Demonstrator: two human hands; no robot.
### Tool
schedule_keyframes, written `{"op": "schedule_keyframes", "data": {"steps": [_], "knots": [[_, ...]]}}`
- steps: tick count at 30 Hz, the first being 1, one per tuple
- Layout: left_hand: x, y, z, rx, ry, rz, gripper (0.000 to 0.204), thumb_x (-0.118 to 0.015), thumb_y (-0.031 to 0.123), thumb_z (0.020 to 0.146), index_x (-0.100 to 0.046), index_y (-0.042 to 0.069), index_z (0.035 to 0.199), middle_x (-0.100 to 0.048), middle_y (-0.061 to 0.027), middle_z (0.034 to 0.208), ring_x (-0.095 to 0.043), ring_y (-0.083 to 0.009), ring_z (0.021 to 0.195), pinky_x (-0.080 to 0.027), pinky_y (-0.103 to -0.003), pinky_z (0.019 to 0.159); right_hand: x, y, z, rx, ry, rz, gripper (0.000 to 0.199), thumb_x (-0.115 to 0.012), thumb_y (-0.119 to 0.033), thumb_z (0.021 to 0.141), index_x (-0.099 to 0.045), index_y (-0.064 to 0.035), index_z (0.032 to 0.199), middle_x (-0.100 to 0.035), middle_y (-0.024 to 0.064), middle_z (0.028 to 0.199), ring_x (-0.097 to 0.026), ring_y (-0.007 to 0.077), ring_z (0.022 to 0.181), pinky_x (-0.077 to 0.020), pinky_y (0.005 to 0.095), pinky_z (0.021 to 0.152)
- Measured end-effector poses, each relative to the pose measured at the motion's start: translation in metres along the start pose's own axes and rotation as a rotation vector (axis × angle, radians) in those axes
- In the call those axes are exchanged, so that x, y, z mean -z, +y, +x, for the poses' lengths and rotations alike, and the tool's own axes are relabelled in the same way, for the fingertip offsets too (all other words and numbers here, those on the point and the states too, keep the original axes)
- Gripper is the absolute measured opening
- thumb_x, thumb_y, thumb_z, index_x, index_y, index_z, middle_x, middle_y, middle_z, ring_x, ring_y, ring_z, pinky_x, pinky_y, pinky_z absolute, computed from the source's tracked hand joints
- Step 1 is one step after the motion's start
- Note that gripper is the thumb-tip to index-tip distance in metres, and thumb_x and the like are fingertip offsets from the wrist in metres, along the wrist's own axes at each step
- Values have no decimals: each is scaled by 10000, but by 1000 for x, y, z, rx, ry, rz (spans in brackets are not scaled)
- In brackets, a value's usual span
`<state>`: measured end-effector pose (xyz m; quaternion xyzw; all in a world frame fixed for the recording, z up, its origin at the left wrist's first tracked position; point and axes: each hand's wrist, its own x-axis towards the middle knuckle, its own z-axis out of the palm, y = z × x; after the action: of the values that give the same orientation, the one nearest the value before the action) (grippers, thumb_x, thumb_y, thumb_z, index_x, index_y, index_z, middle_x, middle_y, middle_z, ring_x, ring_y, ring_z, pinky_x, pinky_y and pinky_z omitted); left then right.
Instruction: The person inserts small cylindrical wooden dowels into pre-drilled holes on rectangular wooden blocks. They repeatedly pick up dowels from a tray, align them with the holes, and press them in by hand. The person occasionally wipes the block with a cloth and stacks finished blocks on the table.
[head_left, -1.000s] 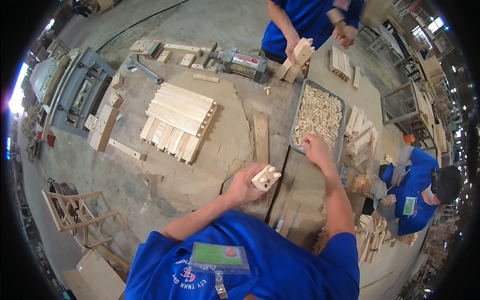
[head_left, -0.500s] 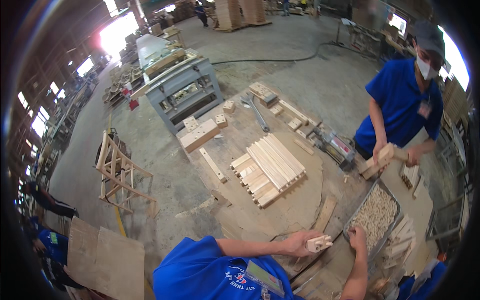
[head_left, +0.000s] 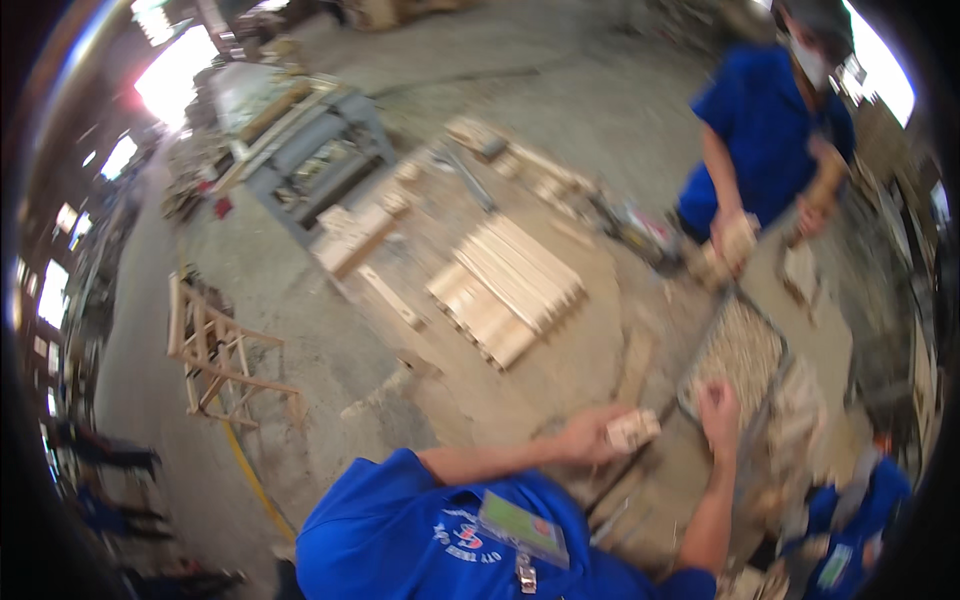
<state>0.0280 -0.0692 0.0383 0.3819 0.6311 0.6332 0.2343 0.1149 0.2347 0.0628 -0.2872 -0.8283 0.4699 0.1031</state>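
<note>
Blurred all over, edges smeared. Broad workbench across the centre, dusty and pale. Stack of light wooden slats at twelve o'clock of the near hands, well apart from them. Grey machine out at eleven o'clock; bare wooden frame on the floor at nine o'clock. Second person in blue standing at one o'clock across the bench, gripping wooden pieces in both hands.

Metal tray of small pale wooden bits at one o'clock of the left hand, just beyond the right.

Left hand, forearm running in from eight o'clock, bent at the elbow, fingers curled round a small wooden block held just above the bench at the tray's near corner. Right hand, forearm rising nearly straight from six o'clock, at the tray's near rim, fingers bunched into a loose fist; contents, if any, impossible to tell through the blur. Hands near each other, not touching.
</note>
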Motion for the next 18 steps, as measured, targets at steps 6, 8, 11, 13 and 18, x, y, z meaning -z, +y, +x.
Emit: {"op": "schedule_keyframes", "data": {"steps": [6, 8, 11, 13, 18], "knots": [[10, 35, 3, 103, 27, 84, 466, -873, 155, 889, -688, 44, 1302, -740, -99, 1156, -719, -208, 1057, -576, -343, 919, 13, -150, -90, 368, -133, -27, 184, -726, -5, 951, -715, -22, 1134, -694, 67, 962, -658, 149, 813, -528, 301, 726], [11, 42, 6, 89, 1, 104, 479, -869, 161, 875, -686, 52, 1303, -735, -122, 1146, -721, -259, 1046, -578, -371, 902, 11, -180, -114, 451, -161, -102, 174, -745, -27, 943, -723, -32, 1115, -685, 81, 975, -664, 200, 789, -530, 328, 693], [10, 41, 9, 80, -7, 112, 486, -848, 171, 860, -684, 72, 1306, -729, -156, 1137, -720, -367, 1037, -579, -430, 883, -5, -189, -126, 554, -185, -248, 159, -759, -77, 948, -727, -50, 1101, -667, 79, 976, -671, 254, 779, -534, 366, 657], [11, 39, 10, 38, -3, 142, 501, -853, 177, 854, -681, 71, 1313, -728, -157, 1138, -718, -370, 1031, -579, -432, 881, -15, -189, -127, 566, -214, -367, 162, -762, -101, 945, -722, -71, 1099, -632, 62, 947, -688, 289, 796, -544, 410, 648], [13, 37, 6, -30, 27, 163, 553, -876, 184, 824, -671, 70, 1325, -727, -159, 1138, -712, -376, 1035, -575, -436, 886, -28, -189, -126, 620, -226, -491, 126, -744, -108, 951, -704, -74, 1066, -632, 77, 954, -699, 293, 793, -556, 417, 646]]}}
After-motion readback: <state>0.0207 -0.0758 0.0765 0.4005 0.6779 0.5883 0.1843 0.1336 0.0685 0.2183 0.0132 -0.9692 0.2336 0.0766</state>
